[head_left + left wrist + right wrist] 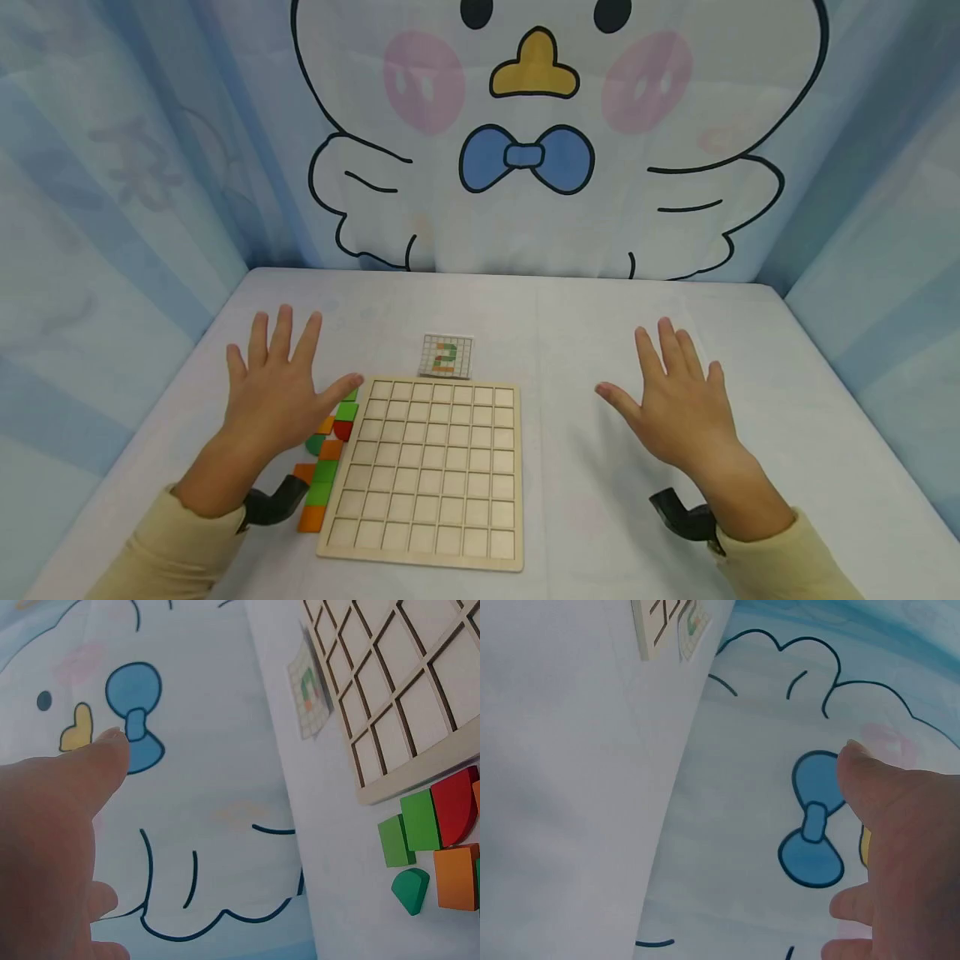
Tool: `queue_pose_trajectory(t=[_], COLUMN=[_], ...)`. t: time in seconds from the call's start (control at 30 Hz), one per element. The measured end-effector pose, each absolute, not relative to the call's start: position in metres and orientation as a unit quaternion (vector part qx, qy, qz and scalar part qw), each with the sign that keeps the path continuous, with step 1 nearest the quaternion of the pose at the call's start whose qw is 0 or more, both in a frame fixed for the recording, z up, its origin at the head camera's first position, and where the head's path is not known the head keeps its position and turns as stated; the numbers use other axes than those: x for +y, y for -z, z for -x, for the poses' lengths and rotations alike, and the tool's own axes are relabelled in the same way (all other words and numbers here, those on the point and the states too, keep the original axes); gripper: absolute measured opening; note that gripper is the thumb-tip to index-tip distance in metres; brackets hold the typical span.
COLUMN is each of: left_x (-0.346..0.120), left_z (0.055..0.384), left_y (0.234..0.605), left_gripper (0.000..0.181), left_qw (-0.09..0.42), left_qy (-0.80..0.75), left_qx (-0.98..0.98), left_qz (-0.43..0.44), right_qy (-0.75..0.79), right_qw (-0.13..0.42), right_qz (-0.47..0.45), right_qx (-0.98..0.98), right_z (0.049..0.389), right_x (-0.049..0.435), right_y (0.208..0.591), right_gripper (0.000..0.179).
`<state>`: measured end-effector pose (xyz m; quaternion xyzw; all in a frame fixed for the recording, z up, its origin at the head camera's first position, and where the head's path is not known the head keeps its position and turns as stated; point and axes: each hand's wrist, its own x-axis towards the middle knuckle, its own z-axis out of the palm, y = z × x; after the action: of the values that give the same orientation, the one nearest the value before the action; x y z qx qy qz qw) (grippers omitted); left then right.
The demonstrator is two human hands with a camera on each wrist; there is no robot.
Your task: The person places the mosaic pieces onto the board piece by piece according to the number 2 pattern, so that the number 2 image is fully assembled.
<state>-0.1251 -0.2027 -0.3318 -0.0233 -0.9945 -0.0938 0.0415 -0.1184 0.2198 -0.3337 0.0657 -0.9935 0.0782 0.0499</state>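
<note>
The left hand [277, 404] is spread, its thumb near the board's [433, 483] far left corner. Blocks [321, 483], green, orange and red, lie along the board's left side on the white table [585, 533]. A card [446, 357] lies just beyond its far edge. Well to the right, the right hand [690, 412] is spread too.

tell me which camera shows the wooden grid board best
The head view: the wooden grid board lies inside the frame, its whole grid of cells in sight. The left wrist view shows only a cropped part at upper right; the right wrist view catches just one corner at the top edge.
</note>
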Motion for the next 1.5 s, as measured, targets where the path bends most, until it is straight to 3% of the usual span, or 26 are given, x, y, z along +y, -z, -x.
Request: queue_pose_trajectory(t=[0.6,0.93,1.1,1.27,1.5], left_x=[-0.209,-0.206,-0.209,-0.211,-0.22], left_z=[0.122,0.125,0.126,0.127,0.132], left_y=[0.339,0.339,0.343,0.347,0.359], left_gripper=[0.102,0.097,0.088,0.071,0.051], left_qw=[0.037,0.067,0.098,0.041,-0.033], left_qy=[0.106,0.101,0.113,0.176,0.231], left_qx=[-0.994,-0.992,-0.985,-0.98,-0.969], left_qz=[0.017,0.045,0.081,0.08,0.077], right_qy=[-0.084,-0.13,-0.179,-0.202,-0.225], right_qw=[0.038,0.131,0.132,0.106,0.044], right_qz=[-0.088,-0.149,-0.202,-0.258,-0.269], right_qx=[-0.992,-0.971,-0.954,-0.939,-0.936], right_z=[0.12,0.122,0.121,0.117,0.112], right_x=[0.216,0.21,0.201,0.191,0.177], right_y=[0.337,0.344,0.35,0.358,0.369], right_gripper=[0.101,0.099,0.088,0.078,0.069])
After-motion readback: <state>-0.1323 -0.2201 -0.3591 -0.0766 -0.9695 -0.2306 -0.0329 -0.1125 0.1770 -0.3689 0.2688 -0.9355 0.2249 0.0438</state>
